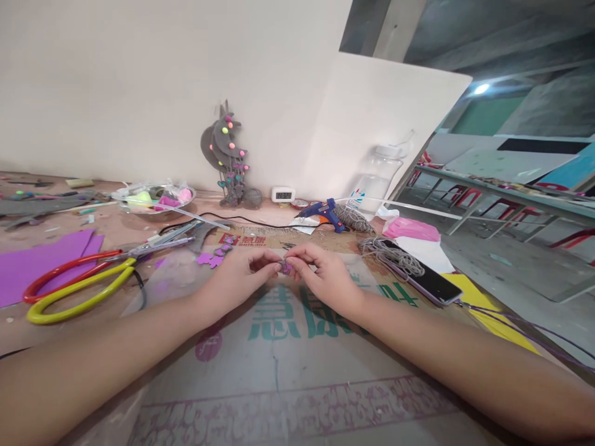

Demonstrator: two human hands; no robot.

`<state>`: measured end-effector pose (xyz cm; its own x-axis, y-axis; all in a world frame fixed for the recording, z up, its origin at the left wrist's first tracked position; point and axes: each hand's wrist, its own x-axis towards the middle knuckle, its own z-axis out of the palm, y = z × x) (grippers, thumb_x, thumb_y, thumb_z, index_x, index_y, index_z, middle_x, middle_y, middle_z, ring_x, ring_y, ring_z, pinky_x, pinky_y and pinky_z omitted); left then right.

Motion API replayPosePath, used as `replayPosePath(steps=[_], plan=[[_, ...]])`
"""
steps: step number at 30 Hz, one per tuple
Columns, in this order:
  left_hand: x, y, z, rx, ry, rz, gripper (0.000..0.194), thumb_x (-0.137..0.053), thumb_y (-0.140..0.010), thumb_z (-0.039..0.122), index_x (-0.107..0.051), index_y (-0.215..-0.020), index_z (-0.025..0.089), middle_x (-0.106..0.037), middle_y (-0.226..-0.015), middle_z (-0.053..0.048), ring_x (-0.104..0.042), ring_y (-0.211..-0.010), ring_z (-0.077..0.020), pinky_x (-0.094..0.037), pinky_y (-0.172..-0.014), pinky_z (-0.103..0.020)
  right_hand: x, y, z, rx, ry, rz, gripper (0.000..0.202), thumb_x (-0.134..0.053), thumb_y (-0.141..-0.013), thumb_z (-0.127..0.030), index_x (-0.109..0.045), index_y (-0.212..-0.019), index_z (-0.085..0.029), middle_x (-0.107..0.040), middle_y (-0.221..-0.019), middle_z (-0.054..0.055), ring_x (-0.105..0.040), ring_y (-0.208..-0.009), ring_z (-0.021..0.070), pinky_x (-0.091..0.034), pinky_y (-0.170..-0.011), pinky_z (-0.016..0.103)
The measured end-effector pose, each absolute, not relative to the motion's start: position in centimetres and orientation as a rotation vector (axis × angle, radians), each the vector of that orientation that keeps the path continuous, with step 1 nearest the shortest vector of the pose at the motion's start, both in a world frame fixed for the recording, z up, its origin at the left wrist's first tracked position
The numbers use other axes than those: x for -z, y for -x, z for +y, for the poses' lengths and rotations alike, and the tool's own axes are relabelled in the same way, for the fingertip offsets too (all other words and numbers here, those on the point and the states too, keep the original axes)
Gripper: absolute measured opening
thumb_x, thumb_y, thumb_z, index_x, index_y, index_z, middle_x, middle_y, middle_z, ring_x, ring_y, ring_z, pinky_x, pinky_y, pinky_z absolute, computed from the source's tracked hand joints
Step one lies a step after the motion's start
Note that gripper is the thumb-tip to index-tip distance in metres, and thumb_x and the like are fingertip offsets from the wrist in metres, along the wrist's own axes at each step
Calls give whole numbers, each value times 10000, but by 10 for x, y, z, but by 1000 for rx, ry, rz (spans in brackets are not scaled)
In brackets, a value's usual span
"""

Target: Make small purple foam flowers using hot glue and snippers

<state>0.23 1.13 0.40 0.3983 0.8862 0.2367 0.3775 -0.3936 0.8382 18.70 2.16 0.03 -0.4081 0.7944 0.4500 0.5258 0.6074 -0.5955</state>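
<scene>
My left hand (pixel 242 272) and my right hand (pixel 320 272) meet over a printed cardboard sheet (pixel 288 371) on the table. Between the fingertips of both hands sits a small purple foam piece (pixel 285 267), pinched from each side. A few more purple foam cut-outs (pixel 211 258) lie just left of my left hand. Large scissors (pixel 93 279) with red and yellow handles rest further left, blades pointing toward the middle.
A blue glue gun (pixel 325 214) and twine (pixel 393 254) lie behind my right hand, with a phone (pixel 430 282) and yellow sheet to the right. Purple foam sheets (pixel 37 263), a bowl of scraps (pixel 153 198), a grey decorated ornament (pixel 227 155), a small clock and a plastic jar (pixel 376 179) line the wall.
</scene>
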Motion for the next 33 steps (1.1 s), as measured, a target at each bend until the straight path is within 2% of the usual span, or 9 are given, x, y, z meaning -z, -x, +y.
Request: replayPosePath(steps=[9, 19, 25, 29, 33], plan=[[-4, -4, 12, -919, -1933, 1039, 246, -516, -803, 351, -657, -944, 208, -695, -879, 0, -611, -767, -155, -445, -673, -234, 1, -185, 23, -522, 1062, -2110, 160, -468, -865, -279, -596, -892, -187, -643, -688, -3, -589, -617, 107, -451, -595, 226], [-4, -4, 12, -882, -2046, 1105, 240, -432, -828, 299, -646, -854, 192, -665, -786, 11, -570, -705, -143, -406, -638, -224, 2, -184, 23, -530, 1062, -2118, 145, -477, -853, -269, -597, -883, -192, -653, -709, -3, -589, -605, 106, -461, -595, 232], [0, -2, 16, -853, -2057, 1100, 254, -408, -833, 296, -635, -864, 185, -641, -756, 2, -561, -699, -148, -409, -647, -234, 1, -185, 22, -470, 1060, -2135, 165, -450, -864, -258, -599, -880, -189, -617, -669, -11, -558, -586, 100, -431, -571, 219], [2, -1, 17, -866, -1992, 1064, 239, -411, -837, 286, -621, -843, 173, -606, -706, 5, -551, -663, -138, -406, -606, -225, 0, -186, 21, -428, 1051, -2162, 180, -430, -876, -243, -589, -941, -189, -582, -649, -18, -510, -566, 93, -400, -546, 212], [2, -1, 17, -915, -1959, 1104, 244, -426, -836, 316, -619, -820, 169, -601, -701, 3, -543, -653, -136, -408, -602, -226, 0, -184, 18, -531, 1060, -2157, 198, -437, -872, -247, -545, -1031, -197, -512, -580, -41, -487, -537, 96, -386, -511, 207]])
